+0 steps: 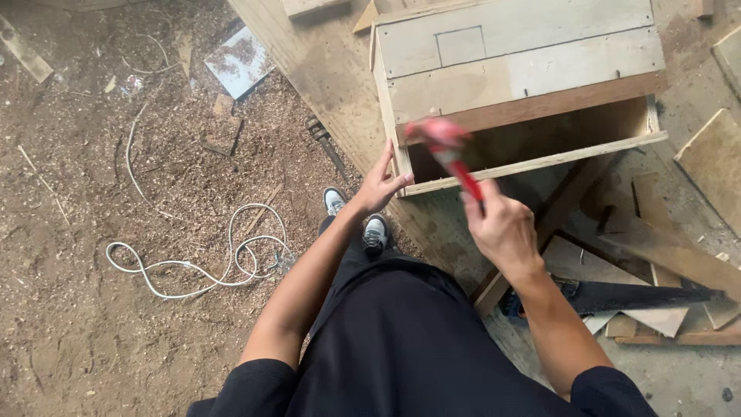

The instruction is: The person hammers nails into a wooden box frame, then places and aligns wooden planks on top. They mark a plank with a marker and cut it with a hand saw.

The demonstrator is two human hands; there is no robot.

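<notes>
I am gripping a red-handled hammer [451, 154] in my right hand [502, 228], fingers wrapped tight round the handle, its head blurring just above the near left corner of the wooden box [517, 73]. My left hand [380, 185] is pressing flat and open against that corner, holding nothing, probably steadying it. The box is lying on its side on the workbench [324, 69], opening towards me. A saw [617, 295] is resting to the right. I cannot make out any nail.
</notes>
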